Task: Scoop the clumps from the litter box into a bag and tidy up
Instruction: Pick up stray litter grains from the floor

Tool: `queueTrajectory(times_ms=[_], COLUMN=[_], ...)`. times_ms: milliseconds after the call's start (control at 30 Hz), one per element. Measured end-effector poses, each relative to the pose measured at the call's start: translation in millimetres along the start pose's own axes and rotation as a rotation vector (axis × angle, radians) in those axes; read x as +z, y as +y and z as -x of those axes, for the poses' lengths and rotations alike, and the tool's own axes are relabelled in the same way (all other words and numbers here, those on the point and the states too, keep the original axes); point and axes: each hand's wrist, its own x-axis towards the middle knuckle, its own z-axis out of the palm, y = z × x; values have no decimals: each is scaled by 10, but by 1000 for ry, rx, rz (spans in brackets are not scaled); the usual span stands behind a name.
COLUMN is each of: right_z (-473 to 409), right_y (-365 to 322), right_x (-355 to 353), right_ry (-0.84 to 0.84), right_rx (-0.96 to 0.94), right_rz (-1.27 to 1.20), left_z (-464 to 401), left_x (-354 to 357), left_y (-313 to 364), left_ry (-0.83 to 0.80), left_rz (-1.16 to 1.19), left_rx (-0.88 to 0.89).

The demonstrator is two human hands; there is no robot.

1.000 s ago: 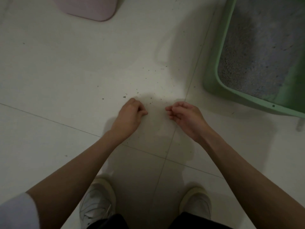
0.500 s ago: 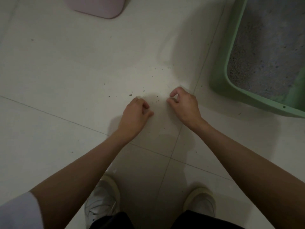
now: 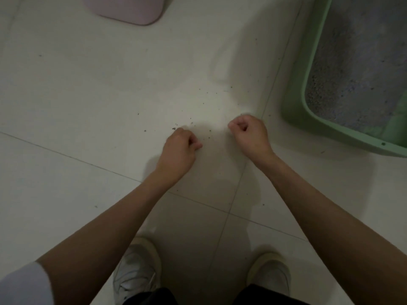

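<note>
The green litter box (image 3: 296, 100) stands on the floor at the upper right, filled with grey litter (image 3: 356, 62). Small dark litter grains (image 3: 174, 128) lie scattered over the white floor tiles to its left. My left hand (image 3: 178, 150) hovers low over the grains with its fingers curled under and the thumb tip pointing right. My right hand (image 3: 248, 135) is beside it, near the box's corner, its fingers curled into a loose fist. Nothing shows inside either hand. No scoop or bag is in view.
A pale pink rounded object (image 3: 130, 9) sits on the floor at the top edge. My two white shoes (image 3: 136, 267) (image 3: 271, 271) stand at the bottom. More grains (image 3: 231, 87) lie farther out on the tiles.
My right hand has moved away from me toward the litter box and closed from a pinch into a fist. My left hand has stayed roughly in place, fingers curled.
</note>
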Motion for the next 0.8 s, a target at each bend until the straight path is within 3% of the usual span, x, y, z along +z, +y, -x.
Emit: queueTrajectory(times_ms=[67,133,200,267,367,433,533,800], right_z=[69,157,231,257,211,161,91,67], right_y=[39,133,209,240,228,222,215,186], right_x=[-195,-347,-412,-358,-205,-121,-48,31], right_ry=[-89,-231,-304,-280,-106,-29,-18,3], right_rx=[198,322,353,299,87,-18,-93,-179], right_rz=[-593,-988,-1127,-1021,-252,81,188,305], left_z=[40,93,112,86,7,-35,-150,-231], left_x=[-151,-293,-363,-328,-131,-32,23,97], left_y=[31,32,12,23,47,91,137,133], left_ry=[-67,-99,-115,-139,-117,-40,34,1], left_rz=[523,1043,1182,1012,345,90,30,-53], left_rx=[-155,-237,-278,-299,-184,-7,107,112])
